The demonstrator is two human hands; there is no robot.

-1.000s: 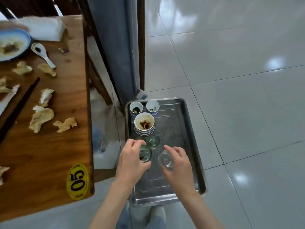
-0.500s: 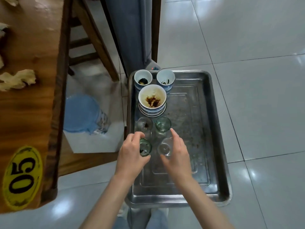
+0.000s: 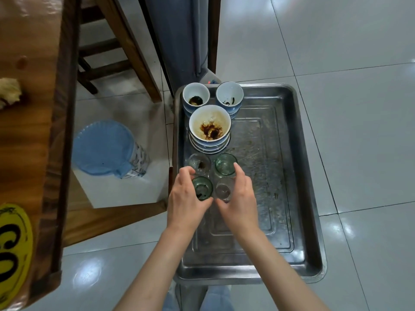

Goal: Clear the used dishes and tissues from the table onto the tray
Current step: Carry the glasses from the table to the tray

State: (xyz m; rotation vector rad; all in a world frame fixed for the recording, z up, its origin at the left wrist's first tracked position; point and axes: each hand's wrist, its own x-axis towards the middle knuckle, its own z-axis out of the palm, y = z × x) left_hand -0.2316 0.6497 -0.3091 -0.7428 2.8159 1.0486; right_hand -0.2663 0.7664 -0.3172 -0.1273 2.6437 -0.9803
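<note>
A person sets two small glasses down on a steel tray (image 3: 289, 167) beside a wooden table (image 3: 33, 135), part of clearing used dishes after a meal. The left hand (image 3: 186, 205) has its fingers curled round a green glass (image 3: 202, 188), while the right hand (image 3: 239, 198) grips a clear glass (image 3: 222, 190) just beside it; both glasses appear to be at or very near the tray floor, though contact cannot be confirmed. Just behind them stand another clear glass (image 3: 199, 163) and a second green glass (image 3: 225, 164), with a stack of stained bowls (image 3: 210, 129) and two small cups (image 3: 196, 96) (image 3: 229, 94) at the far end. To finish the step cleanly, the glasses should go down flat and upright, snug against the row behind without knocking it, and the fingers should let go only once each base sits firm. A crumpled tissue (image 3: 10, 92) on the table awaits collection.
</note>
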